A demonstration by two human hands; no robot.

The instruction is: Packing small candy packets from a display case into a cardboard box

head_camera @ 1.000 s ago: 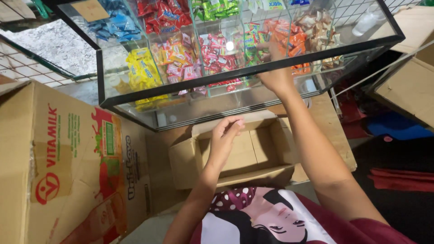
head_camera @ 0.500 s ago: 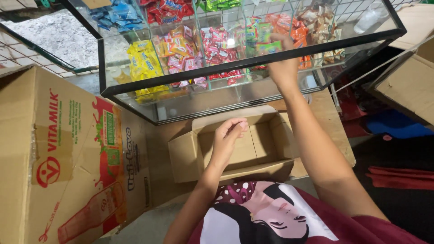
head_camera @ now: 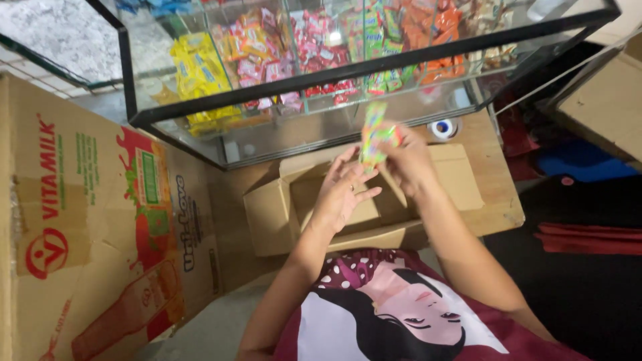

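Both your hands raised over open cardboard box on wooden counter. Left hand open, fingers spread, touching candy packet's lower end. Right hand fingers pinching green-orange candy packet, upright. Beyond: glass display case, compartments of coloured sweets. Large printed carton at left.

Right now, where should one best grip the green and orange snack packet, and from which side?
Grip the snack packet at its lower end, from the left: the right hand already holds the right edge, and the left hand waits open just below. The packet stands upright, thin and flat.
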